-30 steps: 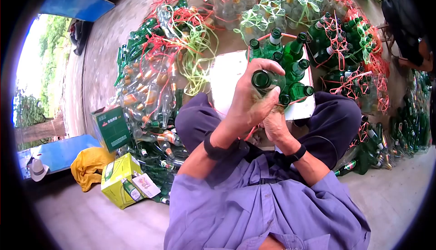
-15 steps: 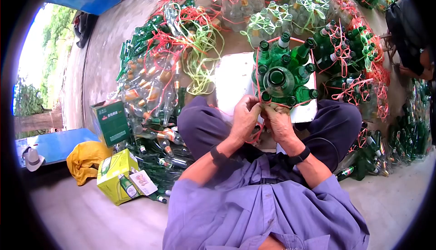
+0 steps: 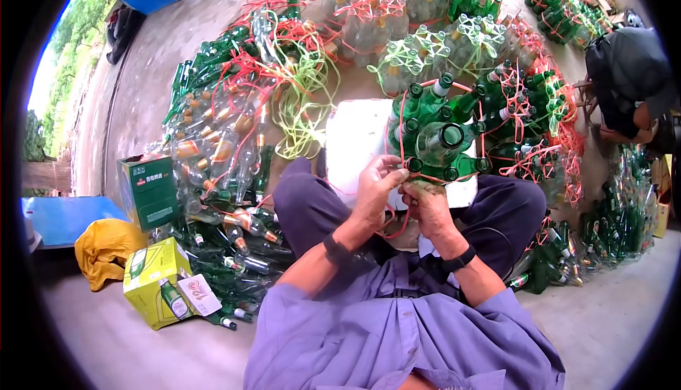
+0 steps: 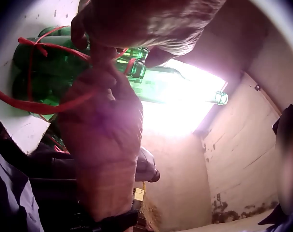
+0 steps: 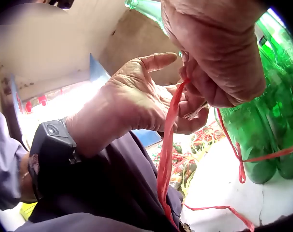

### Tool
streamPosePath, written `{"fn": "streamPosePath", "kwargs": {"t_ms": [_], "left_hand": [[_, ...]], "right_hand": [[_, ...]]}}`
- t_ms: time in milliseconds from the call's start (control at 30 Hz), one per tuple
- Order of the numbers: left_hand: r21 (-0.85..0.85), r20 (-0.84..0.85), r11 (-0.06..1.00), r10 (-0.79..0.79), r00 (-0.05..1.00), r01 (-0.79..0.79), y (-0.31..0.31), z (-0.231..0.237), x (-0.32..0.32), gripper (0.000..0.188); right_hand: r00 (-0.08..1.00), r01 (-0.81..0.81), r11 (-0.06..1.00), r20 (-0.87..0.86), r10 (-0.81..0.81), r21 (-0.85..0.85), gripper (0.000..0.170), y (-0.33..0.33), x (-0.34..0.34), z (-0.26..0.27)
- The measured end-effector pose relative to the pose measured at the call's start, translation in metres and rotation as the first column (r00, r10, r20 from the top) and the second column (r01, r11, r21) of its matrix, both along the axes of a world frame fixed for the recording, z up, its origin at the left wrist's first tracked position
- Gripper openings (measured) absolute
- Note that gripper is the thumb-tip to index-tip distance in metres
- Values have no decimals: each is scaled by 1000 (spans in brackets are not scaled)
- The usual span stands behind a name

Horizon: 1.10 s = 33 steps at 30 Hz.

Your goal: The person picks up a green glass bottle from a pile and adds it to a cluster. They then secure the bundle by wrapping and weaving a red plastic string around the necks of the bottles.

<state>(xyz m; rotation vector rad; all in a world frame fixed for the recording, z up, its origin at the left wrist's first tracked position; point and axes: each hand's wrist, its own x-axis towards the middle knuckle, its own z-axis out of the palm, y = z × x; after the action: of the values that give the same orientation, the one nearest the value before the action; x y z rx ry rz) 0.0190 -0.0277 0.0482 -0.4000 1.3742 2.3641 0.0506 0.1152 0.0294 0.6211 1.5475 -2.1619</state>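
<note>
Green glass bottles (image 3: 428, 99) stand bunched on a white board (image 3: 351, 135), with red plastic string (image 5: 267, 157) looped round them. One bottle (image 3: 440, 138) rises higher than the others in the bunch. At the bunch's near side, my right hand (image 3: 429, 209) pinches the red string; a strip (image 5: 168, 150) hangs from its fingertips in the right wrist view. My left hand (image 3: 376, 191) is close beside it, its thumb (image 5: 158, 61) apart from the fingers. Those fingers bend loosely behind the right hand, their tips partly hidden.
Tied clear bottles (image 3: 415, 53) stand beyond the board, tied green bottles (image 3: 518, 106) to its right. Loose bottles (image 3: 220, 149) and tangled green string (image 3: 298, 113) lie left. A yellow-green carton (image 3: 156, 283) sits near the left leg. Another person (image 3: 628, 85) is at far right.
My left hand has let go of a green bottle, now upright among the others, and come down beside the right hand at the red string. The head view has shifted slightly.
</note>
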Motion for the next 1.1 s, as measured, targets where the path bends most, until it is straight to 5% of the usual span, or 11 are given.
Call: {"fn": "streamPosePath", "kwargs": {"t_ms": [67,267,333,400,667,833,933,967,1033,1067,1100], "left_hand": [[60,-23,998,-6,1000,7,1,0,1,43],[-219,-135,973,-104,985,72,8,-4,0,64],[-266,-155,962,-107,982,62,14,-25,2,64],[-338,-379,936,-44,924,-95,22,-36,-1,58],[-187,-192,980,-107,975,71,18,-4,-3,47],[-424,-321,906,-157,934,7,24,-11,-4,37],[-615,-355,786,-209,911,-59,26,-14,-3,34],[-709,-376,697,-241,895,-110,26,-16,-3,32],[-690,-385,716,-238,892,-107,26,-16,-4,33],[-669,-396,736,-239,887,-101,25,-17,-4,36],[-669,-392,736,-227,891,-106,25,-20,-4,36]], "right_hand": [[1000,-12,1000,-3,12,-8,15,0,3,1],[998,-1,996,63,6,-92,12,-4,7,11],[1000,-11,994,24,13,-107,13,-5,10,3],[1000,-10,993,-15,8,-122,13,-7,11,2],[995,-78,996,-64,75,-43,21,-2,15,7],[989,-142,990,-33,142,-11,22,-3,21,19],[979,-179,979,-81,187,97,27,4,20,14],[936,-247,927,-178,304,281,26,8,19,16],[828,-285,743,-235,509,606,25,15,15,51],[780,-268,559,-163,604,785,27,22,15,68],[731,-145,489,-240,638,860,28,28,17,86]]}}
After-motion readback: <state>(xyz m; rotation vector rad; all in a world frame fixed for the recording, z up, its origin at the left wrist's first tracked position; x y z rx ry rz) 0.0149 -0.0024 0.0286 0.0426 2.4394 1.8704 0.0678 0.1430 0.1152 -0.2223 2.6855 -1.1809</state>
